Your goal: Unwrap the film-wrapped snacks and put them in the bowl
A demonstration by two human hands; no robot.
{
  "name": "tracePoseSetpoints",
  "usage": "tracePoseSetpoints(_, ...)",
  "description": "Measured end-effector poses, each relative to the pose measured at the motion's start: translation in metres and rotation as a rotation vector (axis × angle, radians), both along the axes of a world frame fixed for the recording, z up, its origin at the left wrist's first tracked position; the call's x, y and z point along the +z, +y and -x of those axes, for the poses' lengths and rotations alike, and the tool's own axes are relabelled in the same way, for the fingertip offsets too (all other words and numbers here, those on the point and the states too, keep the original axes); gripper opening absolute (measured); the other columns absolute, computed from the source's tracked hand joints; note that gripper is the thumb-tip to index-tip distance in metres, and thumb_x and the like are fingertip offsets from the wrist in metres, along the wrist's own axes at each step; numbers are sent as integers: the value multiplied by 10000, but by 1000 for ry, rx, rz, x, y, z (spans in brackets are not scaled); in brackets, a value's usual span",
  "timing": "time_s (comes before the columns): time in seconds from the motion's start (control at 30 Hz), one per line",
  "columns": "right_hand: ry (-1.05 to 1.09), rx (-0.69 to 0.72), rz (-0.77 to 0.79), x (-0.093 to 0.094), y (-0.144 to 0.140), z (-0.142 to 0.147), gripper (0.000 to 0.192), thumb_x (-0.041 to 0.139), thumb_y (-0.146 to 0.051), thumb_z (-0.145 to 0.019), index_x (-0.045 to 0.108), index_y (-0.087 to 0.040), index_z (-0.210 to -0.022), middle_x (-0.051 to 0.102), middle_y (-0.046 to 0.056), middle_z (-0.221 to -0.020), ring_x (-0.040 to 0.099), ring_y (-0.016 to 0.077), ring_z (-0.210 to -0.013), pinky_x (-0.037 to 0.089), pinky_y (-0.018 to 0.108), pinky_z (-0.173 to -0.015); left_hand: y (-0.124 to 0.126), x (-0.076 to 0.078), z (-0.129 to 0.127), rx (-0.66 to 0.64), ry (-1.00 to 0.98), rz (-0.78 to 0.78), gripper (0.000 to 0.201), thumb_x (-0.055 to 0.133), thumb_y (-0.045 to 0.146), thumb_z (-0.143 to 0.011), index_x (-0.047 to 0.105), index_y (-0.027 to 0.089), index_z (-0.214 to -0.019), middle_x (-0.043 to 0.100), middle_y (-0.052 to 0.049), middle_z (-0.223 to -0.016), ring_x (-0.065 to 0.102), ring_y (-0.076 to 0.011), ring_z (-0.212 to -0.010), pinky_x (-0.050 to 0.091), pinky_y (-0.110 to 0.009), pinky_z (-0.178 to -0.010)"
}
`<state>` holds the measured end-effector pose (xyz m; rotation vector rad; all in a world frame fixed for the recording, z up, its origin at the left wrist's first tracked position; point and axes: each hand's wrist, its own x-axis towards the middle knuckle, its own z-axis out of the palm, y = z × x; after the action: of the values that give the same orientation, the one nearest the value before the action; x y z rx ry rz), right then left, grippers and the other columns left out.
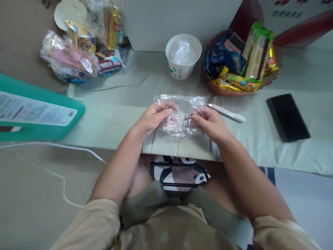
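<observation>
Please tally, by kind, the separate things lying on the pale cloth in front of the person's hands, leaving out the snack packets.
Clear crinkled plastic bag, held by left hand and right hand: 1
White paper cup with plastic inside: 1
Round brown basket of snacks: 1
White slim plastic tool: 1
Black flat phone: 1
Total: 5

You sit at a low table (109, 118) draped in a pale green cloth, lit evenly and softly. Take the white paper cup (183, 55) at its far edge as your landmark. Directly behind the cup rises a plain grey-white wall panel (177, 21). Right of it stands a dark red basket (215, 86) of snacks, with a black phone (287, 117) farther right. Well left of the cup, brown cardboard (20, 38) covers the floor, and a white cable (59, 147) trails below.
</observation>
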<state>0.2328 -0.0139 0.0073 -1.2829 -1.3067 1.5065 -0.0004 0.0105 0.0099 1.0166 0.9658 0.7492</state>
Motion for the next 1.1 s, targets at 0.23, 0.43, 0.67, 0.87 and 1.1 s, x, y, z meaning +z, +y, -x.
tracePoseSetpoints(0.23,204,-112,24,9,-2,-7,217,709,-450,-753,603,-275,-825,581,-31,-640,542,147,-533,471,301,-518,7,6,14,8,-88,-42,260,804,424,-754,712,224,-892,622,12,-678,570,-129,-543,511,-296,-540)
tracePoseSetpoints(0.43,28,-227,-101,3,2,-3,223,682,-448,-762,603,-239,-766,556,-8,-674,495,143,-593,412,290,-554,11,-4,11,17,119,-350,471,602,645,-835,702,185,-869,710,-98,-949,663,-224,-890,535,-363,-776)
tracePoseSetpoints(0.67,-47,-441,-195,-3,-6,12,222,728,-291,-702,582,-253,-866,625,-21,-803,557,152,-715,425,308,-692,-10,-16,-15,554,586,-991,183,621,399,-925,597,230,-990,640,-34,-960,631,-186,-940,531,-383,-863)
tracePoseSetpoints(0.87,323,-266,11,16,-22,34,188,728,-316,-712,555,-247,-734,616,-48,-720,558,135,-678,449,286,-681,-24,-12,-49,178,198,-501,701,732,648,-803,572,202,-1319,638,-163,-1382,619,-308,-1289,522,-444,-1053)
tracePoseSetpoints(1.1,568,-281,265,17,-15,31,305,688,-497,-702,660,-269,-903,766,13,-982,707,219,-1001,516,340,-874,-6,-8,-35,401,215,-413,329,774,515,-825,769,207,-940,749,-58,-960,690,-191,-913,539,-317,-855)
